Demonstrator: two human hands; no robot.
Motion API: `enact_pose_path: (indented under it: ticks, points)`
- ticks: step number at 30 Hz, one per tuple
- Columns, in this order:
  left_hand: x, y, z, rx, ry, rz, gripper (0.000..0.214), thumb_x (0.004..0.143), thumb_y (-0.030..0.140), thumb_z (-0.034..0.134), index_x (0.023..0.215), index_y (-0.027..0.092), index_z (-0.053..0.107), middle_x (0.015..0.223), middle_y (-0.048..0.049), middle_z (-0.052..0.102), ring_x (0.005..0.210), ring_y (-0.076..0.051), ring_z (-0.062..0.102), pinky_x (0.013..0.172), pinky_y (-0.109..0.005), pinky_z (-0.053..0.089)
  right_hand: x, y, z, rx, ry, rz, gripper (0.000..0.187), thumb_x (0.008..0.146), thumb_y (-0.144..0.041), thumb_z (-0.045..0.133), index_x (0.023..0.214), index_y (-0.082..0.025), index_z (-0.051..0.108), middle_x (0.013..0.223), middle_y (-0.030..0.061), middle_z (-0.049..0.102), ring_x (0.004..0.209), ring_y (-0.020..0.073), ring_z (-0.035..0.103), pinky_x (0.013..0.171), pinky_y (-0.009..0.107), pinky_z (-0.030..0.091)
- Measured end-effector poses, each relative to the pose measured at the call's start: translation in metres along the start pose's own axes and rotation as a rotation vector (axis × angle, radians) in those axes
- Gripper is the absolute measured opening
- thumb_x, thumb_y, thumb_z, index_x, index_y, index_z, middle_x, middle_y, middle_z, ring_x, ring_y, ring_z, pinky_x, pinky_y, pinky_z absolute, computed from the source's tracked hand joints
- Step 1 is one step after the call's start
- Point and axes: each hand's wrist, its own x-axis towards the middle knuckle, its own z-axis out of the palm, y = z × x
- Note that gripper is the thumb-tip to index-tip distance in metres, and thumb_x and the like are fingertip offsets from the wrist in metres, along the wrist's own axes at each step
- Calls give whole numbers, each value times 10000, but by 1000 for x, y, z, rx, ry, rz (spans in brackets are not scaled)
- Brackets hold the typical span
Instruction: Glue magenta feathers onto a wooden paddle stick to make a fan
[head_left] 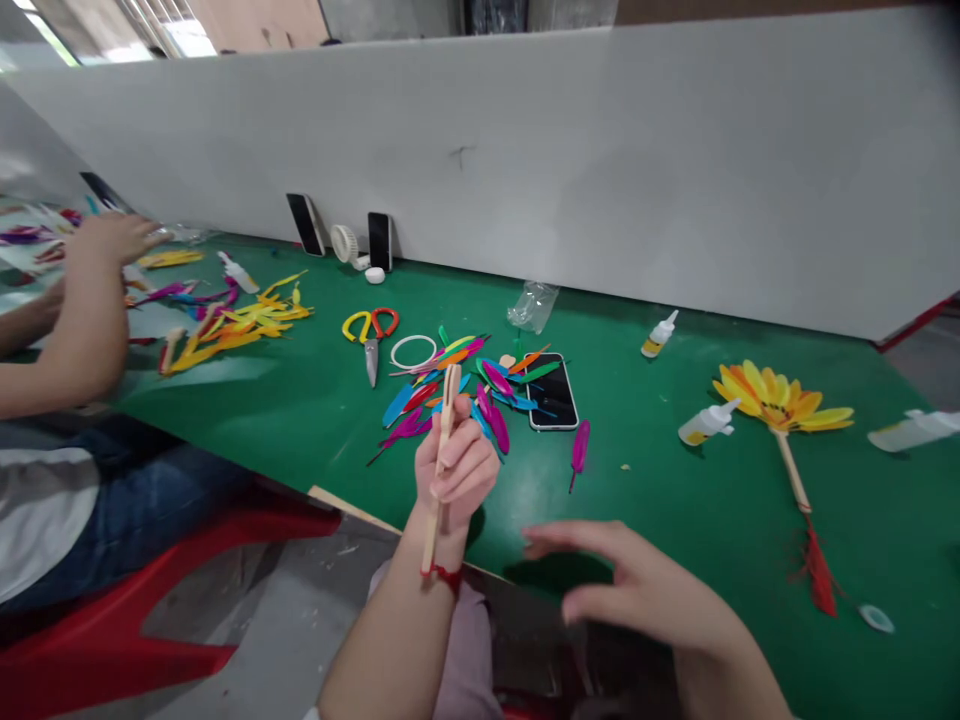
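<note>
Wrapped in the fingers of my left hand is a slim wooden stick, held nearly upright with a slot at its top end. A red cord shows at the stick's lower end, by my wrist. My right hand hovers over the table's front edge, thumb and fingers apart, holding nothing. Just beyond my left hand lies a pile of coloured feathers in blue, pink, orange and green. A single magenta feather rests apart from the pile, and some feathers overlap a phone.
Scissors, a white ring and a plastic bag lie behind. Glue bottles and a yellow feather fan with a red tassel are at right. A co-worker's arm and yellow feathers are at left.
</note>
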Motion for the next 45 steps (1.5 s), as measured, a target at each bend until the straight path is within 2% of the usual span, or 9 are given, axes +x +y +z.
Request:
enact_pose_path:
  ticks: [4,7,11,16,21,26,29,34,45]
  points:
    - [3,-10,3,23,-126,-178,188,792,243,482,962,187,541,421,101,435,189,29,154,199,-67,110,10,27,-29,-349,660,420,379,791,-491,424,1019,-230,576,867,38,649,782,185,592,710,312,427]
    - [9,-25,5,236,-147,-265,259,789,213,440,1043,181,484,497,50,557,203,-10,288,223,-100,202,29,48,-49,-529,681,650,455,767,-557,400,1029,-217,551,820,55,639,732,211,584,625,314,402]
    - [13,-36,6,481,-114,-299,352,754,225,463,1096,149,424,526,15,600,220,-40,343,237,-122,217,57,55,-58,-673,608,722,448,725,-581,441,943,-201,536,869,91,621,784,239,576,589,302,365]
    - [13,-43,5,665,-110,-386,439,763,312,471,1157,123,431,439,36,551,210,-27,272,251,-127,174,71,57,-51,-676,601,613,205,743,-400,497,717,-198,522,751,65,603,703,192,557,545,268,320]
    - [14,-55,0,801,-24,-380,454,815,486,353,1096,149,471,452,46,517,219,-33,267,239,-136,177,59,54,-55,-553,615,429,256,756,-404,481,603,-199,485,607,-3,565,570,125,507,515,238,330]
    - [10,-67,1,898,6,-417,417,773,522,433,961,159,515,674,12,559,288,-7,365,242,-118,205,45,40,-64,270,870,125,294,680,-479,578,732,-200,500,492,-57,509,417,90,456,406,212,345]
    - [7,-73,2,914,-13,-470,410,754,500,484,970,153,520,663,19,542,308,-10,391,250,-116,227,45,37,-64,521,951,59,312,625,-416,661,776,-190,506,551,-42,576,466,90,533,447,204,422]
    - [4,-77,4,860,-86,-493,517,757,439,515,1199,215,366,641,29,567,327,-40,446,264,-115,251,49,37,-60,528,998,15,340,586,-338,708,791,-196,476,597,-44,593,572,119,602,525,233,492]
    - [6,-74,8,864,-12,-461,466,770,538,446,1087,197,438,662,11,579,324,-35,438,275,-121,263,47,37,-62,400,994,25,394,598,-332,699,846,-226,411,630,-44,579,522,124,570,433,221,450]
